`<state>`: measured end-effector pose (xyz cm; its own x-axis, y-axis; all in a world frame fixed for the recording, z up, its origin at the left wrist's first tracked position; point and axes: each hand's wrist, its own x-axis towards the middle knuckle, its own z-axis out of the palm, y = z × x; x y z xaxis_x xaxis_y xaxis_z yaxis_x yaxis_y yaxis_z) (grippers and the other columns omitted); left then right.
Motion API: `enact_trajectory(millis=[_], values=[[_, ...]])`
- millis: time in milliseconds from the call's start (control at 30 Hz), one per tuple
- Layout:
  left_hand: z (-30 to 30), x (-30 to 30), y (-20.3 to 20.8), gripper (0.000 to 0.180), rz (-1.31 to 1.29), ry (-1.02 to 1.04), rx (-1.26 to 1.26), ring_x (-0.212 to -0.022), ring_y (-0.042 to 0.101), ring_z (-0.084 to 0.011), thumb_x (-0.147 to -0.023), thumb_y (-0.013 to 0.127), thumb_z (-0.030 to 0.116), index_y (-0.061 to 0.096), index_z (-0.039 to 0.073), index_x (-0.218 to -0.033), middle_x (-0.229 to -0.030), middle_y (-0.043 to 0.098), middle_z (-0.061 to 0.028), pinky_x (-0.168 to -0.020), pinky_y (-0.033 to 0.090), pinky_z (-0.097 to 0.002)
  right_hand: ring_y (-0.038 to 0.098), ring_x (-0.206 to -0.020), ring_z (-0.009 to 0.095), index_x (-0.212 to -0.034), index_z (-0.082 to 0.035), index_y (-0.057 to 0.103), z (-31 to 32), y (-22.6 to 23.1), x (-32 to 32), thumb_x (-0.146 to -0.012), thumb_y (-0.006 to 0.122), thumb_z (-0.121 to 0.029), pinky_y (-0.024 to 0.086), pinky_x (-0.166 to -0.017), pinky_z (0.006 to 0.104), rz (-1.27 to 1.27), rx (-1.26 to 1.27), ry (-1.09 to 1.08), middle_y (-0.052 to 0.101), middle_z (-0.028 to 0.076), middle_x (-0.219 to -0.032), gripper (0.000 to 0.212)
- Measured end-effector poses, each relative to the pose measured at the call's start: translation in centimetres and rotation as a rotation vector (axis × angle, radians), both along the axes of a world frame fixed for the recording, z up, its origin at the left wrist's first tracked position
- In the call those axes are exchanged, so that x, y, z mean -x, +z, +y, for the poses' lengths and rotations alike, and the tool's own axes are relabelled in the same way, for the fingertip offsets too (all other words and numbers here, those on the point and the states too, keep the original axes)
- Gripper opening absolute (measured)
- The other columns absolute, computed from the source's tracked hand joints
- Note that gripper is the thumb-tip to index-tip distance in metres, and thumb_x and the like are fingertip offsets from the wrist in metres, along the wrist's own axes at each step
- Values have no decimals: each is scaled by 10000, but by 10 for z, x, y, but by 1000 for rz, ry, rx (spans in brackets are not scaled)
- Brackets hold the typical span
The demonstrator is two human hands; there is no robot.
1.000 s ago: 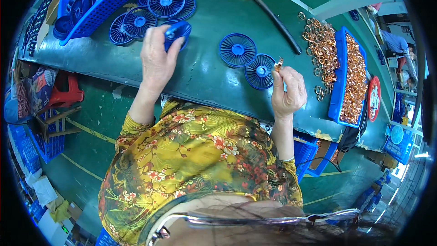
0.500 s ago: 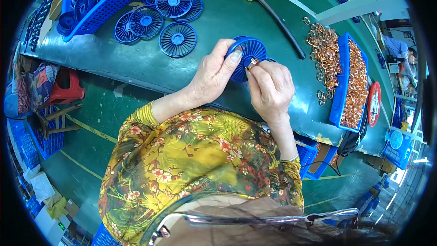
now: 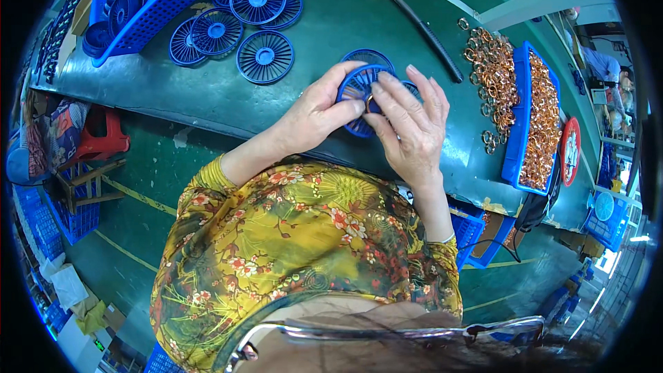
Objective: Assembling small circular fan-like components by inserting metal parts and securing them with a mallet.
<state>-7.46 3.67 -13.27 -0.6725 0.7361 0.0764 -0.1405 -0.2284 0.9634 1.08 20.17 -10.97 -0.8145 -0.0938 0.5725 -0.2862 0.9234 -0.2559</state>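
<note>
My left hand [image 3: 321, 107] is closed on the rim of a blue spoked plastic wheel [image 3: 353, 88], held tilted above the bench, thumb on its face. A copper-coloured ring [image 3: 371, 102] sits at the wheel's hub, partly hidden by fingers. My right hand [image 3: 411, 114] has its thumb and forefinger on either side of the ring, its other fingers raised and spread. Whether the ring is fully around the hub I cannot tell. Another blue spoked wheel [image 3: 373, 55] lies on the bench just behind, mostly covered.
Several blue wheels [image 3: 265, 56] lie at the far left beside a blue basket [image 3: 173, 7] full of them. A mallet [image 3: 421, 31] with a yellow-ended head lies beyond my hands. Loose copper rings [image 3: 490, 76] spread beside a blue tray [image 3: 521, 117] of rings at right.
The right hand's fingers have opened out from a tight pinch and shifted over the hub. The wheel has turned slightly and moved a little left and nearer.
</note>
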Motion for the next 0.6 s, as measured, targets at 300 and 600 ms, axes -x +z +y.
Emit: enact_trajectory(millis=[300,600], values=[[-13,-6,15,544,82,-289,109,-946,603,-130,-892,644,233,391,13,-1320,-1082,609,-106,-827,496,-287,438,-1284,365,-1126,-183,686,26,5,-10,-718,764,-281,315,-1057,501,-203,285,451,578,87,-1289,427],[-1,2,-12,591,957,378,279,-706,661,-307,-782,684,47,436,72,-1318,-844,669,-140,-592,525,-378,661,-826,338,-1068,-72,676,147,-27,45,-901,553,-415,506,-757,417,-268,235,-643,689,156,-912,401]])
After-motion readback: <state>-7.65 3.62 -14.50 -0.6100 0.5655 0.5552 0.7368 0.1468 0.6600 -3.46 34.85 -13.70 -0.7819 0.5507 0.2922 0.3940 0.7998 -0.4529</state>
